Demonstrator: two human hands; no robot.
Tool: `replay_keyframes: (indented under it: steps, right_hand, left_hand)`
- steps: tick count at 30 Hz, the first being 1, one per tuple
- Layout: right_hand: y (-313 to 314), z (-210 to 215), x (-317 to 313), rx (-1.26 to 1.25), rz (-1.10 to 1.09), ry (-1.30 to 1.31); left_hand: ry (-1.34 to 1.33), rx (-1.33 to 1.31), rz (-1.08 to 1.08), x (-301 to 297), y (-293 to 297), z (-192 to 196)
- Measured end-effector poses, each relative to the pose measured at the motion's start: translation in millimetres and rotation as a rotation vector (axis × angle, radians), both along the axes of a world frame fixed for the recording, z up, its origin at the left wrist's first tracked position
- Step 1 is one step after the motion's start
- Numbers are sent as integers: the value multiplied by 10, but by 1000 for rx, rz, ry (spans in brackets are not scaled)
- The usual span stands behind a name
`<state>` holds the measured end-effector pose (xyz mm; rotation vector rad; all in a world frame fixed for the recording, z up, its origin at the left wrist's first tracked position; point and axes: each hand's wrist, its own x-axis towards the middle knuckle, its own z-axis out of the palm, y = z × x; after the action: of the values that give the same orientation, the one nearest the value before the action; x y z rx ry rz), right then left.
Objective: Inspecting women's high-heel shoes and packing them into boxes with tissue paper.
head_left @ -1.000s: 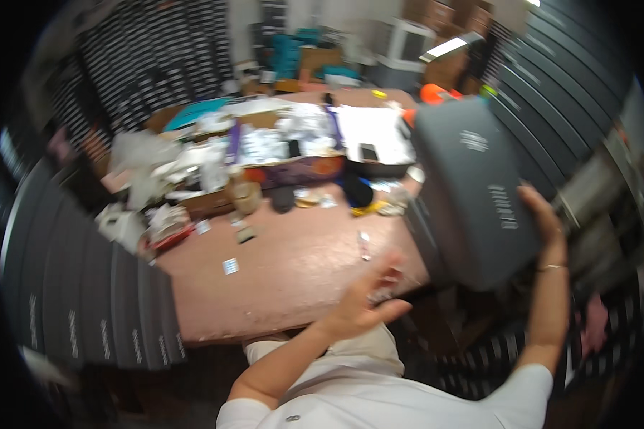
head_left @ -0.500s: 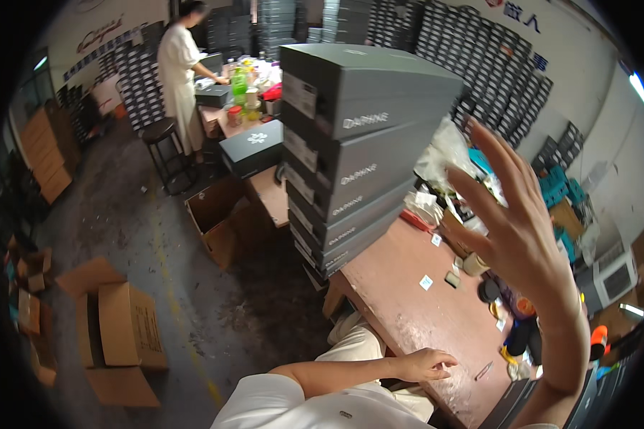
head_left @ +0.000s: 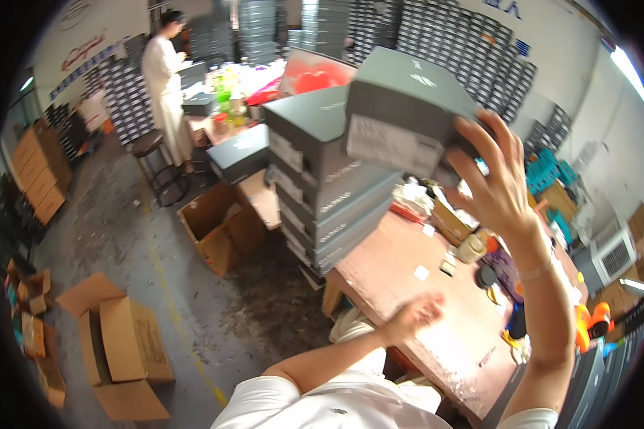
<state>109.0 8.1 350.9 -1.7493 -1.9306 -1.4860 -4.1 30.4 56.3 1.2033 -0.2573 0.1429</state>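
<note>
A dark grey shoe box [head_left: 401, 114] with a white label on its end is off the top of the stack and tilted. My right hand [head_left: 497, 171] grips its right side, thumb below and fingers over the edge. Just left of and beneath it stands a stack of similar grey shoe boxes [head_left: 304, 154] at the table's left edge. My left hand [head_left: 416, 314], smeared by motion, hovers over the near part of the pinkish table [head_left: 379, 275]. Nothing shows in it, and its fingers are too blurred to read.
Beyond the stack a person [head_left: 166, 86] in light clothing stands at the cluttered far table. Open cardboard cartons [head_left: 136, 336] sit on the floor at left. A jar [head_left: 472, 248], tape and small items line the table's right side. More grey boxes [head_left: 587, 390] stand at lower right.
My right hand has taken hold of the top shoe box, which has turned and shifted right off the stack. My left hand has lifted and moved slightly away from me.
</note>
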Motion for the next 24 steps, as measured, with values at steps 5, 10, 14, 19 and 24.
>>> replay_keyframes:
  steps: [5,10,14,19,24]
  right_hand:
    - [-1941,-1215,-396,79,-64,210]
    - [-2753,-2437,-1188,71,-188,851]
    - [-2906,-3226,-1315,92,-544,1257]
    - [-3081,-3940,-958,523,-598,2079]
    - [-3317,-3521,-646,932,-72,2862]
  left_hand:
    - [-13,-987,-389,240,425,170]
    - [386,-892,-232,227,-261,-212]
    - [622,119,271,441,-496,-1433]
    - [717,-57,-64,287,-805,-1296]
    - [749,-646,-196,372,-719,-720]
